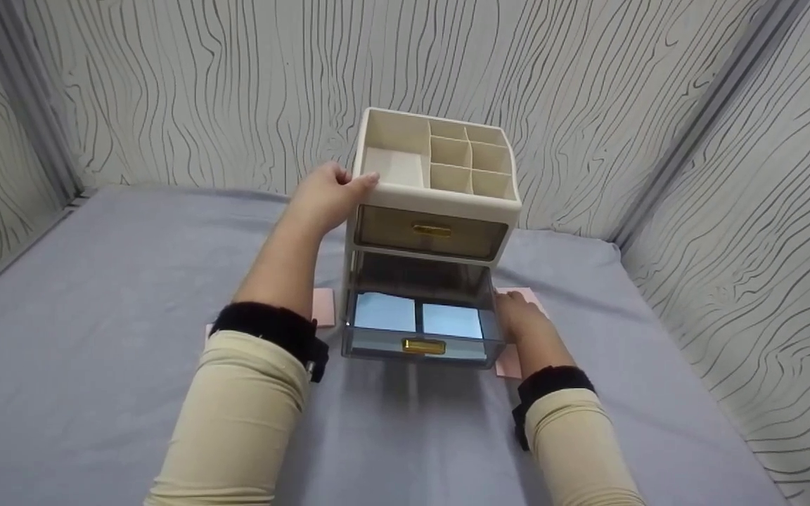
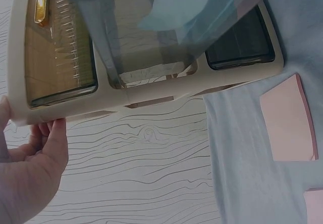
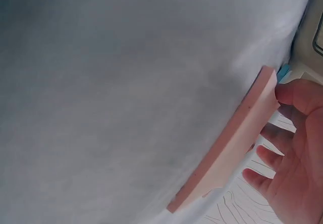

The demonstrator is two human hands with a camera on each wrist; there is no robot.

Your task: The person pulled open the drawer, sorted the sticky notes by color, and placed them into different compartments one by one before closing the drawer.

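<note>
A cream desktop organizer (image 1: pixel 440 200) stands on the cloth, its clear middle drawer (image 1: pixel 366 341) pulled out. Two light blue note pads (image 1: pixel 385 313) lie side by side in that drawer. My left hand (image 1: pixel 331 197) grips the organizer's upper left side, thumb over the rim and fingers behind the edge. To the right of the drawer, my right hand (image 1: pixel 523 320) is low over a pink note pad (image 1: pixel 509 363). In the right wrist view, thumb and index finger pinch the end of the pink pad (image 3: pixel 237 133); the other fingers spread along it.
More pink note pads (image 2: pixel 290 120) lie on the grey cloth (image 1: pixel 117 295) left of the organizer. Its top has several compartments (image 1: pixel 451 153), and a brown-tinted drawer (image 1: pixel 391 230) below them is closed. Wood-grain patterned walls (image 1: pixel 236 84) rise at the back and sides.
</note>
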